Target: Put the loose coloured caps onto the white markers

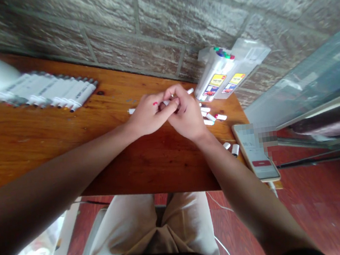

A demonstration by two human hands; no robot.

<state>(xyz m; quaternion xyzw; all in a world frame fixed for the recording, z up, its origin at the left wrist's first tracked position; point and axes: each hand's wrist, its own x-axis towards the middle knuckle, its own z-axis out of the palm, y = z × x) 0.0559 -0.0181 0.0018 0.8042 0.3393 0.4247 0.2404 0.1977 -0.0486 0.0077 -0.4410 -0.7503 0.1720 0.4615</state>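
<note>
The small white thing [167, 102] is up between the two hands, in the middle of the view, over the brown wooden table [149, 159]. The left hand [150, 114] and the right hand [186, 113] meet there, and both seem closed on it, with bent fingers hiding most of it. To work it well, I think, both hands should pinch it firmly but softly, hold it level, and push or pull in one straight line, so it does not twist and slip. The bit that shows looks longest from nine o'clock toward three, across from hand to hand. I cannot tell which end is the front. A white tip [190, 91] pokes out at two o'clock, past the right hand; it may or may not be part of the same thing. At nine o'clock a white stub [131, 111] peeks out by the left hand. Farther out, near half past nine, a row of pens [59, 92] lies side by side. At two o'clock, clear boxes [236, 79] stand by the stone wall [156, 20]. Just past three are little white caps [221, 117], and beyond them, near four, two more caps [235, 149] lie beside a phone [256, 153].
</note>
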